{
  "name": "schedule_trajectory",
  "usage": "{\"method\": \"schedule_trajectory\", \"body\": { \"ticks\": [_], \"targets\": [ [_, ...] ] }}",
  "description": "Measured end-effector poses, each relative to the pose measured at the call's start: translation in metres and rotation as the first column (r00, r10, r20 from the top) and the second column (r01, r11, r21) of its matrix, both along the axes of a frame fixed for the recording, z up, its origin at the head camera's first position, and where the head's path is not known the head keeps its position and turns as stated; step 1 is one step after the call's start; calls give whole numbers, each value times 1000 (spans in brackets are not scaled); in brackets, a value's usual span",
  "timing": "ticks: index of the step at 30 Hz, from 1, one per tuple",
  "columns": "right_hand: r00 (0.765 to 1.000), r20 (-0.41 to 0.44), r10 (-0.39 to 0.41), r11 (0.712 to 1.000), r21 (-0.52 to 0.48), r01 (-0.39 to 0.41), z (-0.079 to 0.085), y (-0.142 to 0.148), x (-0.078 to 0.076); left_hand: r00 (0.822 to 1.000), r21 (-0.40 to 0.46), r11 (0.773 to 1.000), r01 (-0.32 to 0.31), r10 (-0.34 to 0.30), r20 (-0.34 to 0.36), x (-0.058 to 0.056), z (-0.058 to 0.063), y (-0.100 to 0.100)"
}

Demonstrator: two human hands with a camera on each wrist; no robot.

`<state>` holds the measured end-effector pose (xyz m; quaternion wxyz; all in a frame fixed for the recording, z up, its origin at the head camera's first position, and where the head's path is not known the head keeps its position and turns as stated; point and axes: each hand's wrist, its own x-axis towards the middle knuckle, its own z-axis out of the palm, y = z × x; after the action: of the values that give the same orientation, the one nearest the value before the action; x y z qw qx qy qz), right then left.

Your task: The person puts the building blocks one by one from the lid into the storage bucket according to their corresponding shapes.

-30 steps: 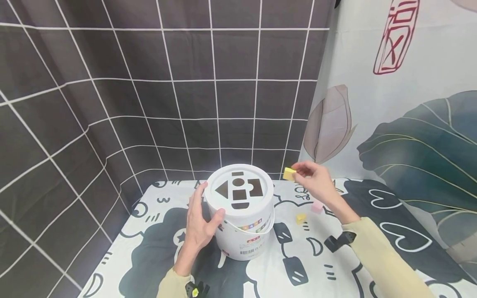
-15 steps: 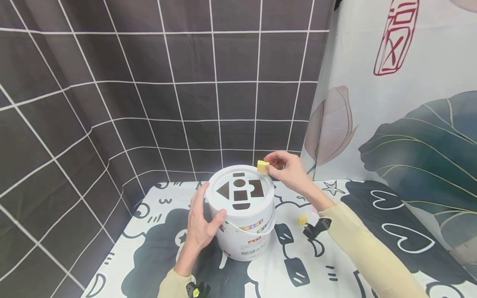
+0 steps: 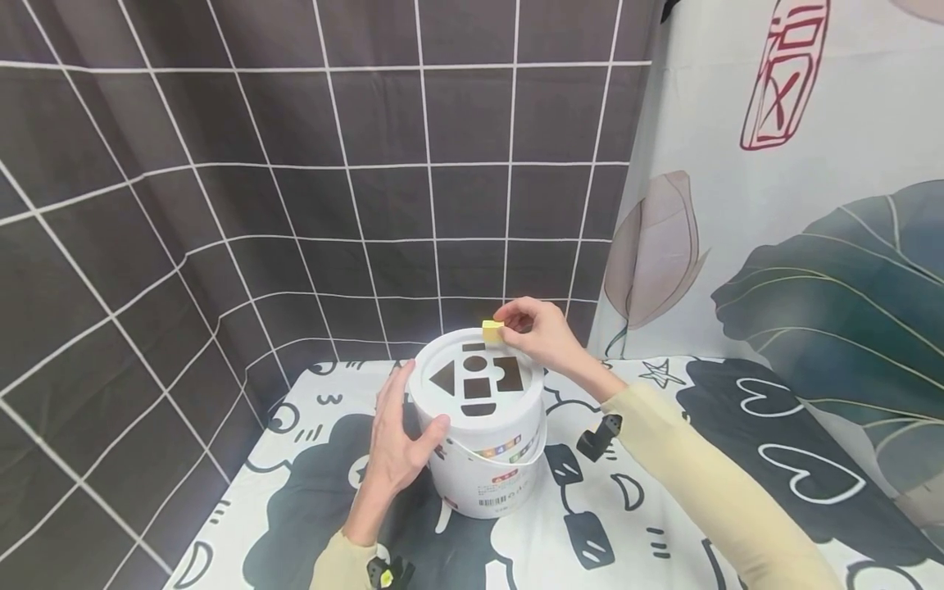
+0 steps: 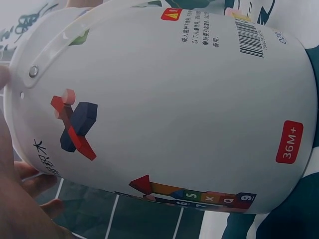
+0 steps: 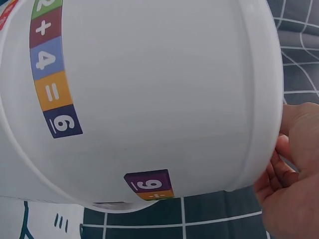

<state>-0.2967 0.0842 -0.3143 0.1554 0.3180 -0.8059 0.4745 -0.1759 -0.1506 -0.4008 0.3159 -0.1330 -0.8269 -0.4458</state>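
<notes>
A white bucket (image 3: pixel 479 471) stands on the patterned cloth, its white lid (image 3: pixel 437 403) cut with several shaped holes, including a triangle and a circle. With fingers spread fairly straight, my left hand (image 3: pixel 398 447) rests against the bucket's left side, thumb near the lid's rim. Over the far edge of the lid, my right hand (image 3: pixel 542 332) pinches a small yellow block (image 3: pixel 492 331) between thumb and fingers, just behind the far rectangular hole. In the right wrist view the bucket hides the block and some fingertips of the right hand (image 5: pixel 294 164).
Black and white cartoon cloth (image 3: pixel 649 524) covers the table. A dark gridded curtain (image 3: pixel 354 197) hangs behind it, and a leaf-print curtain (image 3: pixel 833 328) on the right. The bucket's thin handle (image 3: pixel 509 461) hangs down in front.
My right hand has carried the yellow block leftward from beside the bucket to above the lid's far edge. The left hand keeps its place on the bucket. The right forearm now covers the loose blocks.
</notes>
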Motion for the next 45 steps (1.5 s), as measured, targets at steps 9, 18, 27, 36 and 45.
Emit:
{"method": "schedule_trajectory", "body": {
  "ticks": [9,18,27,36,45],
  "targets": [
    [999,7,39,998,48,-40,-2,-12,-9,1000,-3,1000,-4,4,10,1,-1,0],
    [998,33,58,994,91,-61,-2,-18,-10,1000,-6,1000,-7,7,4,1,-1,1],
    [997,52,59,992,110,-64,-4,-22,-10,1000,-6,1000,1,-1,-15,0,-1,0],
    [996,68,60,988,135,-69,-6,-22,-11,1000,-5,1000,-4,4,-9,0,-2,0],
    [999,-28,23,995,93,-21,-7,-7,-8,1000,-1,1000,1,-1,-22,-2,-2,-1]
  ]
}}
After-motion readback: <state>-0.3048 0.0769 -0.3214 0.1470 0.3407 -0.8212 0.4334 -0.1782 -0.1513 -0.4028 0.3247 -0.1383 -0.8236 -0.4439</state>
